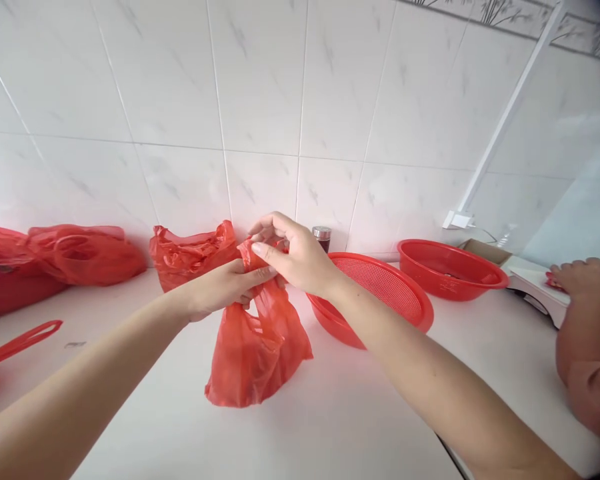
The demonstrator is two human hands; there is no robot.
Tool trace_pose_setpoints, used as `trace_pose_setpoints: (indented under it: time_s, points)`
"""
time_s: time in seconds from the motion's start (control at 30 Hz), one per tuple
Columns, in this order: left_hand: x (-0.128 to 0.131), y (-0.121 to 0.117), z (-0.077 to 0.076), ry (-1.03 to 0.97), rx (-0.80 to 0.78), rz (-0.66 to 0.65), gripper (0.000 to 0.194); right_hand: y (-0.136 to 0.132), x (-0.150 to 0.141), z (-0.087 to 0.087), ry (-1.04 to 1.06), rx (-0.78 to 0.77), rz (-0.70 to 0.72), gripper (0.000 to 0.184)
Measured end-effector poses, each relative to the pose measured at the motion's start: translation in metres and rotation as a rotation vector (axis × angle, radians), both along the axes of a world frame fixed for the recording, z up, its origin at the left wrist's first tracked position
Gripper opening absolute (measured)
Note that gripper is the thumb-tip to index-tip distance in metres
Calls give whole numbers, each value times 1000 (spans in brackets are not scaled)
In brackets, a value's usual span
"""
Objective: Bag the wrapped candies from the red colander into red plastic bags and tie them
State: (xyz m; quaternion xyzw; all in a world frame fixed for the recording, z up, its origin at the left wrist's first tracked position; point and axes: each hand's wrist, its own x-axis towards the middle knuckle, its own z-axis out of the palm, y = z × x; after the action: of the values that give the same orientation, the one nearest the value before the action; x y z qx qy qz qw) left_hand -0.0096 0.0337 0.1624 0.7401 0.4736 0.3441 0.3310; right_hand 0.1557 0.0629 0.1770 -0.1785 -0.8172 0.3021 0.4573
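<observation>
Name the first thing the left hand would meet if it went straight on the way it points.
The left hand would probably meet the right hand first; whether they already touch is hard to tell.

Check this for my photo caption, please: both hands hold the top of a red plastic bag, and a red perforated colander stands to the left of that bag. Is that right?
Not quite: the head view shows the red perforated colander to the right of the red plastic bag. The left hand and right hand do hold the bag's top.
</observation>
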Motion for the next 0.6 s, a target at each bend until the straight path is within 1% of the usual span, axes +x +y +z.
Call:
trace_pose_setpoints:
  time_s: [0.03,0.07,0.1,0.17,0.2,0.27,0.37,0.43,0.5,0.53,0.57,0.6]
  points:
    - [-1,0,-2,-48,-66,22,31,2,1,-6,-20,6,-31,13]
    - [-2,0,-3,-101,-150,28,31,5,4,-13,-47,-26,-33,14]
    - [-4,0,-5,-149,-224,27,31,7,6,-20,-72,-93,-10,15]
    - [-6,-1,-9,-217,-264,44,33,12,12,-31,-83,-238,66,16]
    - [-6,-1,-11,-238,-272,48,34,13,14,-36,-69,-280,97,16]
    - [-7,-3,-14,-259,-280,48,37,11,15,-42,-28,-281,95,16]
    - [-10,-7,-13,-290,-303,22,36,-8,13,-44,31,-160,19,12]
    - [-13,-11,-9,-281,-289,-21,33,-27,11,-44,5,-33,18,13]
    - [-17,-15,-5,-193,-236,-88,31,-43,8,-45,-43,151,11,12]
    - [-19,-17,-3,-124,-198,-108,30,-47,7,-47,-33,233,-23,10]
    - [-20,-18,-2,-53,-160,-111,26,-47,4,-49,11,277,-73,7]
    - [-21,-18,-2,13,-120,-98,21,-43,2,-52,70,265,-122,7]
